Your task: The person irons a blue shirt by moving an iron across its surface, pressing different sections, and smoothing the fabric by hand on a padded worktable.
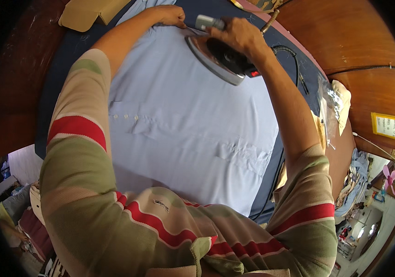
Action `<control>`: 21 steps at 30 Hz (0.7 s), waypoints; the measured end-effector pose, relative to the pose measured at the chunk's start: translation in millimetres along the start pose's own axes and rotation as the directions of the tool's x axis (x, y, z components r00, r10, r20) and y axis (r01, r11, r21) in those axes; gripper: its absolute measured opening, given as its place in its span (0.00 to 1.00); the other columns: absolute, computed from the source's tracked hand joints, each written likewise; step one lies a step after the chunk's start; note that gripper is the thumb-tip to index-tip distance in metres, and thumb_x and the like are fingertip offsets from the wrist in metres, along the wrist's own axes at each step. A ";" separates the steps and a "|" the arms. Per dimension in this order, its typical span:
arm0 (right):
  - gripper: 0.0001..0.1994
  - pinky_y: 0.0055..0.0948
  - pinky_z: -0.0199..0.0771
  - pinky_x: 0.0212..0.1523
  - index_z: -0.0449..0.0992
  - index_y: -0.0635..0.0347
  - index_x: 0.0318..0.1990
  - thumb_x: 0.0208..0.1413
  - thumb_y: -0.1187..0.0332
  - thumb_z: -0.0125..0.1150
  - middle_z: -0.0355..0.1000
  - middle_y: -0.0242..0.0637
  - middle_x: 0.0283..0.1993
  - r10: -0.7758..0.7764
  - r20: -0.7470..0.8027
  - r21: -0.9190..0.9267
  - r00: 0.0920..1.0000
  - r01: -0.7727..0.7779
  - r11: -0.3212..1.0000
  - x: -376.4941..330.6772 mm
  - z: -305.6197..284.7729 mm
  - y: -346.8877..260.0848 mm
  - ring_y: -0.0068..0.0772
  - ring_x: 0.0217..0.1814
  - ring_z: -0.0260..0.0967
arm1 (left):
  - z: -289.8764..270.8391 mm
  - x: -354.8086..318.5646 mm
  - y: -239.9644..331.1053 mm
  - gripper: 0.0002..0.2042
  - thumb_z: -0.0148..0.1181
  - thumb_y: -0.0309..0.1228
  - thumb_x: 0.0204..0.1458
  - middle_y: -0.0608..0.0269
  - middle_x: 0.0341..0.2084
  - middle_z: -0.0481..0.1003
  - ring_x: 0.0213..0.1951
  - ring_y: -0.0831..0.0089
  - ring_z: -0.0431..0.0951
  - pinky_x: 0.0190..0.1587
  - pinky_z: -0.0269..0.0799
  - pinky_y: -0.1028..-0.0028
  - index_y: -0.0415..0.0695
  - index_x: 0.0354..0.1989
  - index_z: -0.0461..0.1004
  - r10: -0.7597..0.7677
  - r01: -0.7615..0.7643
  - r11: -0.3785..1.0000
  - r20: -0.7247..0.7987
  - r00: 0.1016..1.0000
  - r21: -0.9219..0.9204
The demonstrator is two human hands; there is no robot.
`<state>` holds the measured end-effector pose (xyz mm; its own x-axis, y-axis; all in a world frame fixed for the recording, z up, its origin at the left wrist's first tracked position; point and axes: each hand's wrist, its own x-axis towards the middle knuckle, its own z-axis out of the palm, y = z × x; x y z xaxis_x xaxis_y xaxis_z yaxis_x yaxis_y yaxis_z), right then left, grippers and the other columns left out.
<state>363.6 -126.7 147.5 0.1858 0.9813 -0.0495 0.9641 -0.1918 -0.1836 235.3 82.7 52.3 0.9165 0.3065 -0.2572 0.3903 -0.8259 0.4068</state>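
A light blue buttoned shirt (pixel 188 120) lies spread over a dark blue cloth (pixel 59 87), with a few small pale buttons and some creases showing. At its far edge my left hand (pixel 172 16) is closed, fingers pinching the fabric. My right hand (pixel 241 36) grips the handle of a clothes iron (pixel 213 62), just to the right of the left hand. The iron's metal plate rests flat on the shirt, and a red light glows at its rear. A grey-white piece on the iron's front is blurred.
An open cardboard box (pixel 84 15) sits at the far left. A black hose (pixel 292 53) runs along the right, near a clear plastic bag (pixel 330 108). Wooden panels (pixel 354 32) stand beyond the cloth. Piled clothes (pixel 354 177) and a pink fan (pixel 389 177) show at right.
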 end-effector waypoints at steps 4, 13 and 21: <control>0.29 0.35 0.75 0.41 0.76 0.56 0.44 0.49 0.39 0.52 0.76 0.46 0.35 0.109 -0.078 -0.004 0.991 -0.110 0.994 27.3 7.9 3.7 0.42 0.35 0.76 | -12.7 -20.0 -27.2 0.13 0.61 0.42 0.46 0.63 0.16 0.69 0.23 0.70 0.70 0.33 0.63 0.68 0.44 0.24 0.71 0.011 0.007 0.993 -0.149 0.989 0.121; 0.30 0.38 0.72 0.46 0.76 0.55 0.44 0.46 0.38 0.51 0.75 0.48 0.39 0.088 -0.055 0.008 0.995 -0.088 0.996 41.7 8.6 -14.3 0.48 0.42 0.74 | -11.8 -23.6 -8.9 0.09 0.54 0.39 0.52 0.67 0.36 0.77 0.44 0.71 0.74 0.50 0.55 0.61 0.55 0.40 0.74 -0.224 0.253 0.928 -0.131 0.966 0.275; 0.30 0.38 0.71 0.45 0.75 0.57 0.45 0.47 0.40 0.50 0.75 0.49 0.39 0.096 -0.013 -0.026 0.995 -0.097 0.995 -11.7 5.2 58.7 0.46 0.42 0.74 | 41.6 -8.5 42.1 0.13 0.54 0.40 0.51 0.69 0.38 0.74 0.46 0.71 0.71 0.50 0.55 0.64 0.50 0.42 0.74 0.128 -0.041 0.976 -0.413 0.901 0.213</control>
<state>417.0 -149.5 132.2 0.2804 0.9584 -0.0540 0.9462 -0.2854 -0.1526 240.3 25.5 35.1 0.9125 0.3659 0.1827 0.3244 -0.9196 0.2215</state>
